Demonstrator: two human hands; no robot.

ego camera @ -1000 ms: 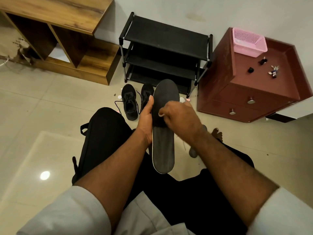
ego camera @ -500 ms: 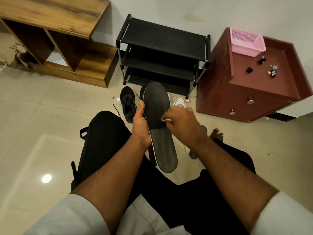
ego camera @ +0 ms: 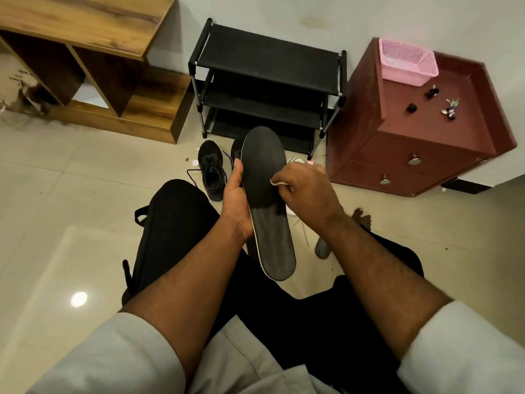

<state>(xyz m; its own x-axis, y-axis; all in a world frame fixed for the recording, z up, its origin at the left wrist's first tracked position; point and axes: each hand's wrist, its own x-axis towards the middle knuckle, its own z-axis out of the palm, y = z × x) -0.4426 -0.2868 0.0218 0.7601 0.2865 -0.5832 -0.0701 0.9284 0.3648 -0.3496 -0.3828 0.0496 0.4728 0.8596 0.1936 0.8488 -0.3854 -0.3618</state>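
Note:
A long dark insole [ego camera: 267, 200] with a pale rim is held upright above my lap. My left hand [ego camera: 237, 199] grips its left edge at mid-length, thumb on the face. My right hand [ego camera: 304, 189] pinches a small white piece [ego camera: 276, 182] against the insole's right side. Behind the insole, a black lace-up shoe [ego camera: 211, 170] stands on the floor with its laces loose; a second black shoe [ego camera: 236, 150] is mostly hidden by the insole.
A black three-tier shoe rack [ego camera: 267, 81] stands against the wall. A dark red drawer cabinet [ego camera: 420, 146] with a pink basket [ego camera: 407, 62] is at the right, a wooden shelf unit [ego camera: 93, 61] at the left. A grey object [ego camera: 322, 247] lies by my foot.
The insole has tilted, its top leaning left, and my right hand has shifted slightly right along its edge while still pinching the white piece.

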